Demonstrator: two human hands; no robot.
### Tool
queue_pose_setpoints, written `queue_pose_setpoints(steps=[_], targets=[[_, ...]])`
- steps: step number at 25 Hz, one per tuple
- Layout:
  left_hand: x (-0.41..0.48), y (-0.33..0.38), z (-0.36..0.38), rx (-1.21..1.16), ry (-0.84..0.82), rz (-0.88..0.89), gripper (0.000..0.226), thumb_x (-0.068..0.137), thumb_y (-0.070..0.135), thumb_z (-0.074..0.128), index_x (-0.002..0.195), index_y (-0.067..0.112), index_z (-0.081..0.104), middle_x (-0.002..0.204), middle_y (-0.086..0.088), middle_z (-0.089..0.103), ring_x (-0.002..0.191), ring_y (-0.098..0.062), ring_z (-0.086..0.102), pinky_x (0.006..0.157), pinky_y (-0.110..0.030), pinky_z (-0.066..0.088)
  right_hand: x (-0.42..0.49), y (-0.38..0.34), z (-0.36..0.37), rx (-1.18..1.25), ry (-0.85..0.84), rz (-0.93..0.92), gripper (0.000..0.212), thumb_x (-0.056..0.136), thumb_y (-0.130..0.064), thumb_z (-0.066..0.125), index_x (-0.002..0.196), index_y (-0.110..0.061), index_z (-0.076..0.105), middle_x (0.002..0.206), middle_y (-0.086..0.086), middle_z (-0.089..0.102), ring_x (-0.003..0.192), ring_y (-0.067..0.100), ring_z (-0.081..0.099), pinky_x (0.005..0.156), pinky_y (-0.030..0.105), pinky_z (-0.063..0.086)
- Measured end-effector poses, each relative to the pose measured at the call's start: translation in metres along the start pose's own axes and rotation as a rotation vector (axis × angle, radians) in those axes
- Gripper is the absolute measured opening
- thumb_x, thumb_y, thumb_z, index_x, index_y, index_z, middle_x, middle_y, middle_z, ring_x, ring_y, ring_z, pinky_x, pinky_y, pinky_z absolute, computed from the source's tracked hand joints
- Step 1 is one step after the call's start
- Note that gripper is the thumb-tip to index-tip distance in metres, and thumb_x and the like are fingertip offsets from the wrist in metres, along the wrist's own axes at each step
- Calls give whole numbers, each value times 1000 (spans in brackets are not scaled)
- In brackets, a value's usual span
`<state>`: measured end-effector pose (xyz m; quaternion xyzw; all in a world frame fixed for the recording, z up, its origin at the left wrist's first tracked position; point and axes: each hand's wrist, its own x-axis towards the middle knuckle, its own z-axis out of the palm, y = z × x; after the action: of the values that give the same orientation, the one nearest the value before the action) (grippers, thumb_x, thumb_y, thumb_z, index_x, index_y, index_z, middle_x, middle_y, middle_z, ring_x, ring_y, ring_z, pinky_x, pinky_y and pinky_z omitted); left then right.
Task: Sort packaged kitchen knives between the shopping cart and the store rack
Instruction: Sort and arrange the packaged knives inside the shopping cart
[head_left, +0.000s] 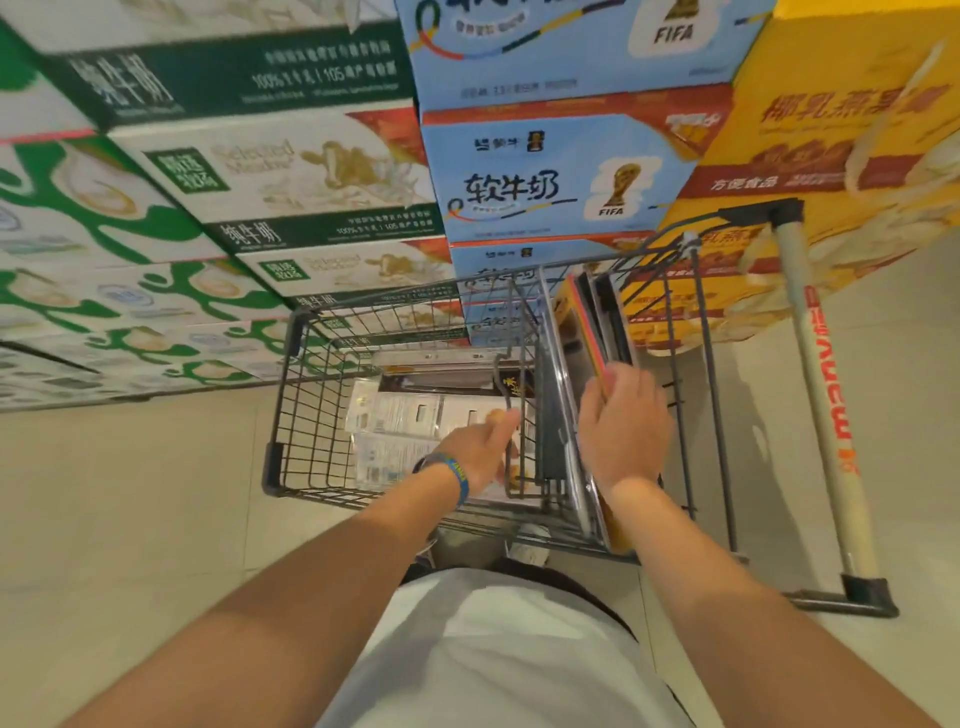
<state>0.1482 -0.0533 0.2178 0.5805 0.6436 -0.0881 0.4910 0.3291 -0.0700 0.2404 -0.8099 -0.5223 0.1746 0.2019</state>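
Faced stacked milk cartons (311, 171); pinched upright knife packs (589, 322) by top edge with right hand (626, 426), left hand (480, 449) loosely spread over cart (271, 462); seemed stiff, slick, light

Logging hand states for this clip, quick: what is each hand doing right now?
Left hand: fingers curled at the wires of the cart; grip cannot be told.
Right hand: holding the upright packages.

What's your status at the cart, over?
Right hand grips upright red-and-yellow-edged flat packages in black wire shopping cart. Left hand at grey wire divider, grip unclear. White packages lie flat in basket.
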Motion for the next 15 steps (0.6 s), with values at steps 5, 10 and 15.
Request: queue_pose_setpoints(steps=[5,10,15], targets=[[-15,-98,-25,-181,59,-174,75,98,67,13,79,26,72,70,3,74,81,-14,65,78,-34,41,-62,-72,9,369,-187,-342,34,104,-37,43,75,-25,53,65,-12,51,56,2,50,49,18,38],[-4,-177,-70,-159,49,-199,54,103,53,31,91,19,71,74,3,72,69,-16,63,84,-39,55,-97,-132,75,242,-480,-389,28,103,-41,45,80,-29,56,69,-13,55,60,3,52,51,21,37],[49,-235,-83,-47,21,-163,44,104,41,38,120,9,65,114,-10,69,101,-26,63,91,-35,51,-84,-97,181,-28,-704,90,21,103,-37,46,99,-26,63,91,-5,64,79,14,60,70,33,47]])
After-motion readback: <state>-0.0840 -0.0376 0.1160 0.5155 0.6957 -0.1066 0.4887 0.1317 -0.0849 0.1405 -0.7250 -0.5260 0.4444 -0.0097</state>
